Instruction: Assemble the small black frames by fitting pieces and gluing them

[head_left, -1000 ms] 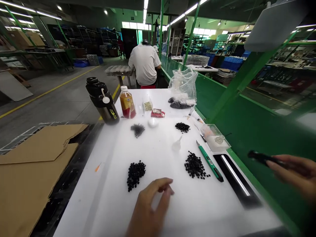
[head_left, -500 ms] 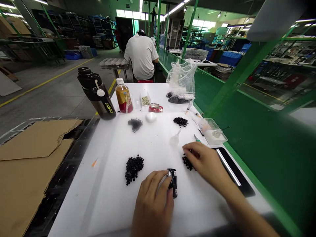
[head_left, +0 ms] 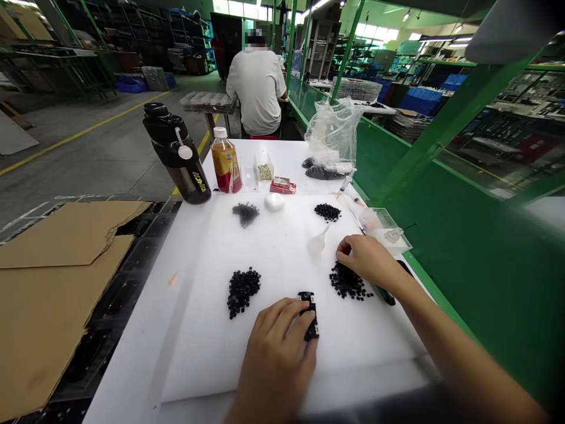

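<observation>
My left hand [head_left: 282, 344] holds a small black part [head_left: 311, 318] down on the white work surface [head_left: 198, 353], its fingers along the part's left side. At the upper edge of the right pile of black pieces [head_left: 348, 282], my right hand [head_left: 364, 256] has thumb and forefinger pinched; whatever lies between the tips is too small to make out. Another pile of black square pieces [head_left: 242, 291] lies left of my left hand. Farther back are a pile of small black bits [head_left: 327, 212] and a greyish pile [head_left: 246, 214].
A black flask [head_left: 176, 154] and a drink bottle [head_left: 226, 165] stand at the back left. Plastic bags [head_left: 333, 135] and a clear tray [head_left: 386, 227] line the right side. Cardboard [head_left: 48, 312] lies at left. A person in white [head_left: 256, 88] sits ahead, facing away.
My right hand has shifted up and slightly right, uncovering more of the right pile. The left hand still holds the black part. The camera view has shifted a little.
</observation>
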Available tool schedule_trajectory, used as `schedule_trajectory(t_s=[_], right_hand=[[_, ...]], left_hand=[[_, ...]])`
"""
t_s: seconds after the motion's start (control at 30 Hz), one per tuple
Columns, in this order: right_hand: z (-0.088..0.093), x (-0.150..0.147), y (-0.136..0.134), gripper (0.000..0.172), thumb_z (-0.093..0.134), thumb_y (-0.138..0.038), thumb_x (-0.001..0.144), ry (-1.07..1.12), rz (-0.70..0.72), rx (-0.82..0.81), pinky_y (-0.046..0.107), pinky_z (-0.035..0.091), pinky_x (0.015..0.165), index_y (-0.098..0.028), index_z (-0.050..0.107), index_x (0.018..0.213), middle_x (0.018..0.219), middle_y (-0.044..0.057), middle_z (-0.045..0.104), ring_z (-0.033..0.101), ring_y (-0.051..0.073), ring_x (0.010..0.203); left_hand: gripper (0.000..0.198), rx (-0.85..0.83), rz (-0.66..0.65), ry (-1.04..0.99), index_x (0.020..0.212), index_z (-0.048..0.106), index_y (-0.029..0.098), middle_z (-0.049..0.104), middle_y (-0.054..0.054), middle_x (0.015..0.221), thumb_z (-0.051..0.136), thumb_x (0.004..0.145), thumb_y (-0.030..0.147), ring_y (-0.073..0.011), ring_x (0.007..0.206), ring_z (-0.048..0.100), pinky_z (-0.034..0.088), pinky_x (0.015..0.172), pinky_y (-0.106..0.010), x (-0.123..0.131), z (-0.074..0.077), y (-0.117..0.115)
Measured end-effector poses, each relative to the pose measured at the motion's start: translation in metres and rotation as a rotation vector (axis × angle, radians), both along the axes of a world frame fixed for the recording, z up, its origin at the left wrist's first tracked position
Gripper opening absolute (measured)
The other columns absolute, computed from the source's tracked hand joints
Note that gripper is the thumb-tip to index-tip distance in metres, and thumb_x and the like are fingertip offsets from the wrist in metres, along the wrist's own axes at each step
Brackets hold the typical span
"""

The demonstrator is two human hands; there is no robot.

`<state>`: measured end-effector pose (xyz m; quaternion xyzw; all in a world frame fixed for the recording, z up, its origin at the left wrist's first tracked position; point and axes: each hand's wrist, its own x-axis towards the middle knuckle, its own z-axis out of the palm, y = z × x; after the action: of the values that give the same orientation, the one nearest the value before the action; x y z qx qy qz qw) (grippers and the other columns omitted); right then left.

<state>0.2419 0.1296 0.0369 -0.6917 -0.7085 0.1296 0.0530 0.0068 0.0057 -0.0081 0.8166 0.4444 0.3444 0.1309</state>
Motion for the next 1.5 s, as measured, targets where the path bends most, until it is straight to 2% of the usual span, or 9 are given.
schedule_trajectory(t_s=[0.2,0.33,0.47,0.6,0.87,1.0,1.1,1.33,1.5], right_hand=[[0.009,0.002,-0.001,0.015,0.055,-0.024,0.088,0.039,0.027,-0.013,0.030,0.040,0.065,-0.019,0.065,0.078,0.079,0.006,0.070,0.061,0.020,0.072],[0.017,-0.011,-0.039,0.017,0.048,-0.029,0.098,0.121,0.132,0.027,0.030,0.046,0.072,-0.021,0.061,0.089,0.092,0.006,0.069,0.062,0.020,0.083],[-0.002,-0.027,-0.100,0.015,0.040,-0.026,0.105,0.319,0.426,0.038,0.030,0.052,0.073,-0.023,0.054,0.102,0.097,0.005,0.063,0.062,0.017,0.082],[-0.025,-0.029,-0.132,0.013,0.041,-0.020,0.105,0.298,0.487,0.063,0.032,0.055,0.076,-0.024,0.051,0.112,0.101,0.005,0.060,0.062,0.017,0.086],[-0.027,-0.026,-0.129,0.016,0.045,-0.012,0.102,0.181,0.604,0.139,0.033,0.057,0.081,-0.020,0.050,0.114,0.107,0.007,0.059,0.062,0.018,0.091],[-0.025,-0.024,-0.131,0.027,0.047,-0.004,0.099,0.059,0.651,0.143,0.034,0.058,0.083,-0.018,0.051,0.122,0.111,0.009,0.060,0.062,0.020,0.095],[-0.019,-0.026,-0.128,0.034,0.045,0.002,0.095,-0.064,0.731,0.182,0.035,0.060,0.079,-0.012,0.052,0.125,0.109,0.012,0.061,0.063,0.022,0.094],[-0.003,-0.044,-0.127,0.033,0.042,0.008,0.088,-0.386,0.898,0.454,0.037,0.059,0.061,-0.001,0.062,0.113,0.094,0.018,0.065,0.063,0.026,0.079],[-0.003,-0.052,-0.134,0.033,0.043,0.009,0.084,-0.482,0.910,0.435,0.042,0.058,0.061,0.002,0.064,0.109,0.095,0.022,0.066,0.063,0.030,0.079]], left_hand=[[0.035,0.003,0.038,-0.034,0.129,0.059,0.019,0.070,-0.009,0.125,0.060,0.094,0.013,-0.0294,0.119,0.064,0.059,0.099,-0.049,0.000,-0.003,-0.002],[0.048,-0.117,-0.018,-0.066,0.138,0.054,0.021,0.066,-0.009,0.132,0.061,0.092,0.010,-0.0272,0.124,0.062,0.058,0.105,-0.048,-0.007,0.003,-0.001],[0.058,-0.253,-0.082,-0.054,0.147,0.045,0.023,0.062,-0.008,0.140,0.059,0.092,0.010,-0.0259,0.132,0.058,0.053,0.112,-0.048,-0.017,0.010,0.001],[0.062,-0.270,-0.125,-0.077,0.150,0.042,0.027,0.060,-0.005,0.144,0.056,0.093,0.007,-0.0237,0.137,0.053,0.050,0.116,-0.045,-0.020,0.012,0.001],[0.059,-0.235,-0.133,-0.115,0.148,0.046,0.024,0.066,-0.003,0.134,0.055,0.094,0.004,-0.0219,0.137,0.050,0.050,0.115,-0.041,-0.016,0.010,-0.003],[0.058,-0.227,-0.126,-0.125,0.148,0.047,0.024,0.068,-0.003,0.132,0.056,0.094,0.005,-0.0224,0.136,0.052,0.051,0.114,-0.041,-0.016,0.010,-0.002],[0.054,-0.224,-0.124,-0.124,0.145,0.050,0.023,0.067,-0.004,0.132,0.056,0.094,0.006,-0.0224,0.136,0.052,0.050,0.114,-0.041,-0.016,0.010,-0.002],[0.050,-0.210,-0.119,-0.117,0.143,0.051,0.020,0.067,-0.003,0.133,0.056,0.095,0.006,-0.0220,0.136,0.052,0.048,0.115,-0.041,-0.016,0.008,-0.003],[0.050,-0.212,-0.131,-0.109,0.144,0.051,0.018,0.066,-0.003,0.135,0.056,0.095,0.006,-0.0215,0.136,0.050,0.047,0.116,-0.040,-0.016,0.006,-0.003]])
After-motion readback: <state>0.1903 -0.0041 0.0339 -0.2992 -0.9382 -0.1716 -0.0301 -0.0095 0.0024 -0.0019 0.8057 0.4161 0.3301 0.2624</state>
